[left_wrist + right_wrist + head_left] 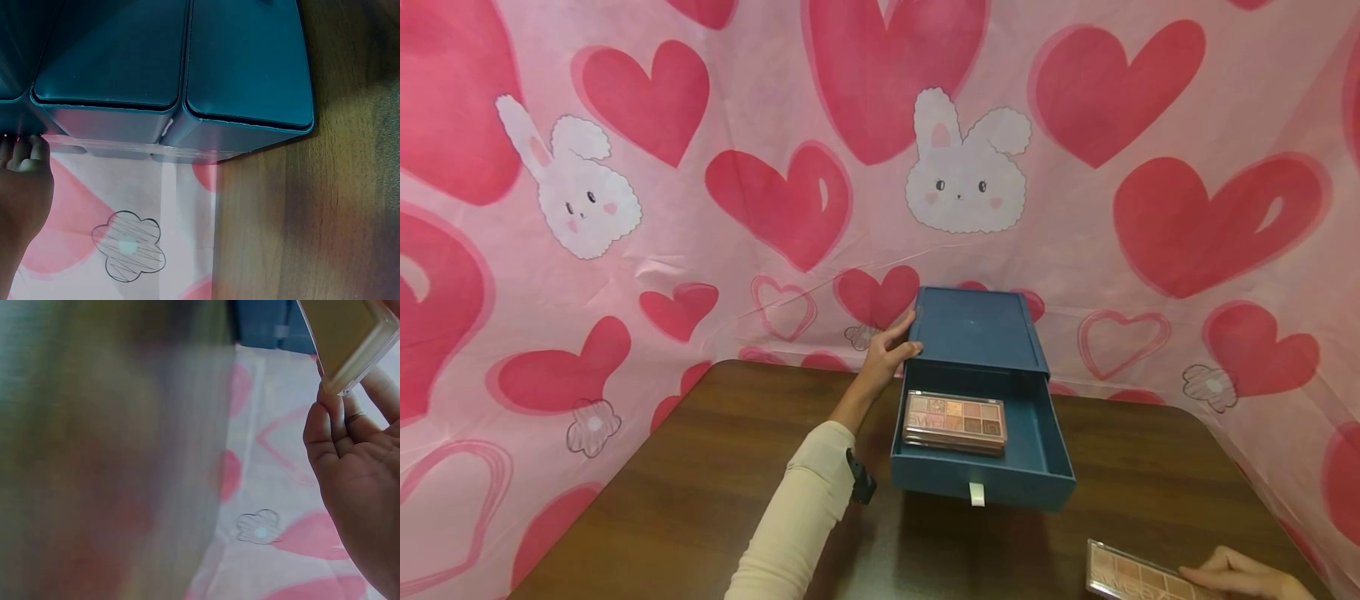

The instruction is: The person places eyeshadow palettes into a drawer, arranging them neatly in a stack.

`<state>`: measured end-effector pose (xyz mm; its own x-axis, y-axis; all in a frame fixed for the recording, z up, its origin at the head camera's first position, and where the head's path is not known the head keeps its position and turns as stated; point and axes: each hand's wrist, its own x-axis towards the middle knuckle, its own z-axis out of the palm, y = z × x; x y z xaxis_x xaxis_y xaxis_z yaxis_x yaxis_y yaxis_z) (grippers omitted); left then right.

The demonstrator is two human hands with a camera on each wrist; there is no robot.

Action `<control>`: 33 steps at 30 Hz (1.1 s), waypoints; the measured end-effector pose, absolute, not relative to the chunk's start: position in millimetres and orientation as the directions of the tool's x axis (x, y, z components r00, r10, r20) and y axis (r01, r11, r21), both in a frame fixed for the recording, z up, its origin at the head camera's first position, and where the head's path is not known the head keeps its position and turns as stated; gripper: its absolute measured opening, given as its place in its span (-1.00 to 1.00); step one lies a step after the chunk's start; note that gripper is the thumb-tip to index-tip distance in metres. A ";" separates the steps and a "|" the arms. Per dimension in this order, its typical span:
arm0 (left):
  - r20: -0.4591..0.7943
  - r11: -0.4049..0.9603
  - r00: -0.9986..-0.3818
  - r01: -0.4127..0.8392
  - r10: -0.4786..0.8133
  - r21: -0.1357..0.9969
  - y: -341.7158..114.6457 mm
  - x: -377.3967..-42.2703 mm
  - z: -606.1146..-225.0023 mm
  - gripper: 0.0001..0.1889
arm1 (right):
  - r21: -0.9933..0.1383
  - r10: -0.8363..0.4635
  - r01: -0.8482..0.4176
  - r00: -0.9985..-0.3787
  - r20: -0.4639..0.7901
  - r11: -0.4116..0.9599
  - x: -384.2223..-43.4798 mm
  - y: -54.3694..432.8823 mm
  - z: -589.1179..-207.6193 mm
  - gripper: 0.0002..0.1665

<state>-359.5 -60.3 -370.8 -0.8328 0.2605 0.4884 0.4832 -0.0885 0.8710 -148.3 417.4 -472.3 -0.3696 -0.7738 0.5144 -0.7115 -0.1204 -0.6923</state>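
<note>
A blue drawer box (977, 329) stands at the back of the table, and its drawer (1037, 433) is pulled out towards me. Inside, on the left, lie stacked eyeshadow palettes (955, 418) with clear lids; how many are stacked I cannot tell. My left hand (883, 358) grips the box's upper left edge, with the thumb at the top edge and fingers along the side. At the lower right, my right hand (1243, 573) pinches another eyeshadow palette (1138, 575) by its end, apart from the drawer. That palette's underside shows tan in the right wrist view.
A dark wooden table (700, 483) lies under the box. Behind it hangs a pink cloth (760, 108) printed with hearts and rabbits. A white pull tab (977, 494) sticks out of the drawer's front. The left wrist view shows the box's panelled side (250, 62).
</note>
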 end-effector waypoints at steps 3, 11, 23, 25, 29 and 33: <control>0.486 -0.088 -0.834 0.481 0.260 0.872 -60.5 -359.6 -371.0 -0.28 | -0.415 -0.735 -0.906 -0.223 0.640 -0.087 -152.8 420.1 -463.9 -0.43; 0.486 -0.069 -0.837 0.485 0.251 0.872 -60.4 -359.9 -369.3 -0.30 | -0.372 -0.681 -0.928 -0.270 0.681 -0.005 -158.1 420.8 -439.3 -0.36; 0.427 -0.021 -0.853 0.442 0.298 0.897 -63.7 -337.7 -347.6 -0.28 | -0.419 -0.446 -0.802 -0.589 0.674 0.425 -136.6 409.1 -412.1 -0.09; 0.435 -0.027 -0.848 0.449 0.303 0.893 -64.2 -331.1 -341.3 -0.28 | -0.430 -0.443 -0.824 -0.563 0.698 0.370 -138.0 403.8 -403.6 -0.10; 0.439 -0.028 -0.846 0.453 0.301 0.891 -64.5 -330.0 -339.5 -0.29 | -0.439 -0.461 -0.877 -0.477 0.748 0.195 -144.7 395.4 -387.0 -0.14; 0.434 -0.017 -0.852 0.449 0.294 0.893 -63.8 -340.5 -349.2 -0.28 | -0.459 -0.468 -0.878 -0.464 0.752 0.134 -149.0 392.7 -375.5 -0.15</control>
<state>-340.5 -63.8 -349.2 -0.8515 0.2940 0.4341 0.4494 -0.0171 0.8932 -149.0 392.7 -375.5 -0.4642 -0.4683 0.7518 -0.8783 0.1336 -0.4590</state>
